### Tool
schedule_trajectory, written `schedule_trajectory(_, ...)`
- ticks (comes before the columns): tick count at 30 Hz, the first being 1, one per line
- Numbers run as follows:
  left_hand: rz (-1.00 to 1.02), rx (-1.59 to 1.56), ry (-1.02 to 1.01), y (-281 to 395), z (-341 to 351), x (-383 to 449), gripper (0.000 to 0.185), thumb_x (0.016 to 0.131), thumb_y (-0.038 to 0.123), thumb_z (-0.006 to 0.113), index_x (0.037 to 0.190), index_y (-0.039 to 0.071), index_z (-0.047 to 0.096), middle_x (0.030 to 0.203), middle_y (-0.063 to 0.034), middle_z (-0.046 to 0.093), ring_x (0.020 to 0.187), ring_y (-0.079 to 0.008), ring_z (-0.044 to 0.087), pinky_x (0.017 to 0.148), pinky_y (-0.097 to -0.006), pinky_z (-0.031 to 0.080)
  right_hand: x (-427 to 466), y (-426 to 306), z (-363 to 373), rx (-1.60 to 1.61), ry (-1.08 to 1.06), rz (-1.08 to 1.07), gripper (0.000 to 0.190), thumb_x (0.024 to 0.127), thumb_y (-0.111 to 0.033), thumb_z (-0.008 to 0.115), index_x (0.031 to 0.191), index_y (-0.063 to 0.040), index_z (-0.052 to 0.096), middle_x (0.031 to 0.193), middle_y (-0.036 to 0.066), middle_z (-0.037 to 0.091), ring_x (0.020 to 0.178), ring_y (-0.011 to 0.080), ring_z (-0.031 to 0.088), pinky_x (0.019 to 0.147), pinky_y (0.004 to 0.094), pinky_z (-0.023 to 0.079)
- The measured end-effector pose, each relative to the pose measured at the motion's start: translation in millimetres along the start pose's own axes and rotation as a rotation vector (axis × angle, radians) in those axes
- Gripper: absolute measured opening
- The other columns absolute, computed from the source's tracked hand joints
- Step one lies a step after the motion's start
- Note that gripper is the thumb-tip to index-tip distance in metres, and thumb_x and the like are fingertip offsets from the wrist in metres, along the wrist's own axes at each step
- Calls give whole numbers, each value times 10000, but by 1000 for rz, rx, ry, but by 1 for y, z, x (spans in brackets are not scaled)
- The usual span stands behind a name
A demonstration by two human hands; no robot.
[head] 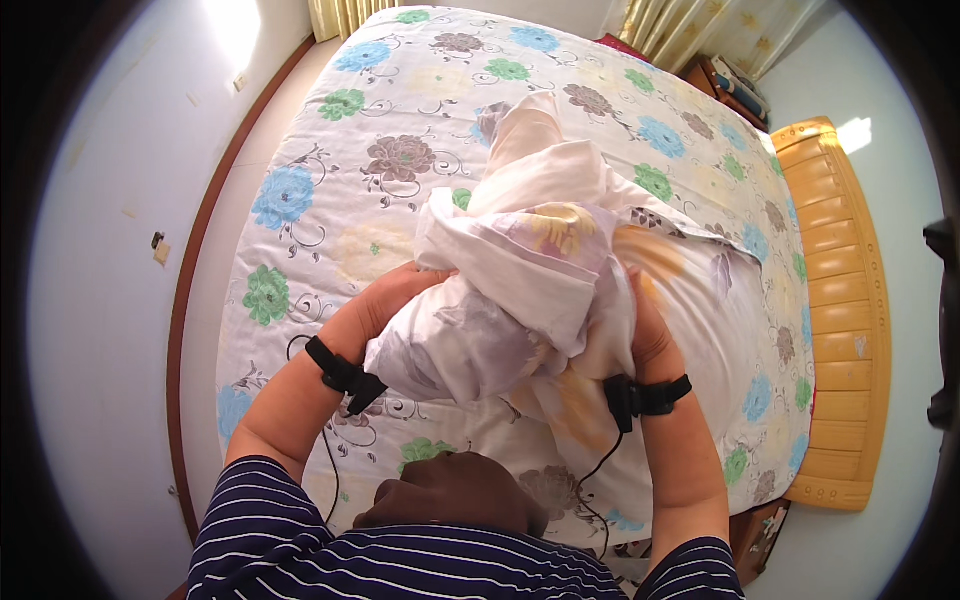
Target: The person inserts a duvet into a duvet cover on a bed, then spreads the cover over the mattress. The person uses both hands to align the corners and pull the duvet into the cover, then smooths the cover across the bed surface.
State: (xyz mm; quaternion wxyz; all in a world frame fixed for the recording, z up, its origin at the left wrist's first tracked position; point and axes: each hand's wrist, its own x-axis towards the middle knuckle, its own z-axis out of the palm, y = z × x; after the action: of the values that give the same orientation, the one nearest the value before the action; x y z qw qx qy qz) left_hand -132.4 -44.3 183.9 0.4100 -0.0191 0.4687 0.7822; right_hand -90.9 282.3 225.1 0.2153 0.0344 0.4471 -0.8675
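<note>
A bunched floral fabric cover [480,330], white with lilac and yellow flowers, lies over the middle of the bed, which has a flowered sheet [300,195]. My left hand [424,279] is at the bundle's left side, its fingers partly hidden by folds. At the right side, my right hand [646,319] is against the same fabric, most of its fingers covered by cloth. Part of the fabric spreads flat to the right, towards the headboard. Whether either hand grips the cloth is hidden.
A padded tan headboard [836,315] stands at the right, with wooden nightstands [716,86] beside the bed. A wall [112,300] runs along the left. Black straps with cables [337,465] are on both wrists. Curtains [675,30] hang at the far end.
</note>
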Motion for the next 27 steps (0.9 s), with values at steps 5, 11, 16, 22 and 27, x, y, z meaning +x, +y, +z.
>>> schedule_trajectory(5, -12, 13, 6, 10, 7, 2, 381, 1002, 247, 614, 1234, -52, 658, 1154, -125, 715, 999, -182, 703, 877, -329, 566, -25, -6, 24, -108, 231, 95, 565, 1027, -397, 551, 1428, -5, 480, 1298, 109, 633, 1123, 201, 649, 947, 342, 545)
schedule_trajectory(11, -13, 142, 24, 23, 32, 1, 411, 978, 264, 639, 1240, -52, 657, 1157, -124, 717, 992, -182, 705, 869, -317, 562, -69, -26, 60, -172, 114, 26, 357, 971, -133, 615, 1299, 9, 604, 1144, 61, 694, 962, 127, 675, 853, 291, 554)
schedule_trajectory(16, 181, 731, -108, 17, 64, 32, 461, 955, 326, 646, 1311, 34, 629, 1235, -137, 693, 1146, -240, 649, 987, -349, 495, -125, -26, 84, -220, 113, -157, 454, 962, -129, 624, 1386, 15, 547, 1253, 87, 654, 1074, 165, 650, 928, 312, 532)
schedule_trajectory(22, 607, 976, -487, -8, 131, 125, 450, 918, 394, 659, 1270, 114, 655, 1225, -148, 686, 1116, -316, 647, 960, -383, 498, -134, 18, 100, -450, 112, -179, 450, 1040, -140, 489, 1458, 20, 447, 1439, 101, 518, 1333, 213, 481, 1121, 333, 373)
schedule_trajectory(27, 405, 284, -621, -32, 172, 110, 419, 1055, 161, 464, 1433, -21, 458, 1388, -154, 556, 1204, -221, 586, 1022, -323, 502, -109, 50, 126, 83, 409, -268, 481, 1103, -285, 390, 1490, -3, 349, 1403, 99, 526, 1284, 199, 533, 1093, 358, 430)
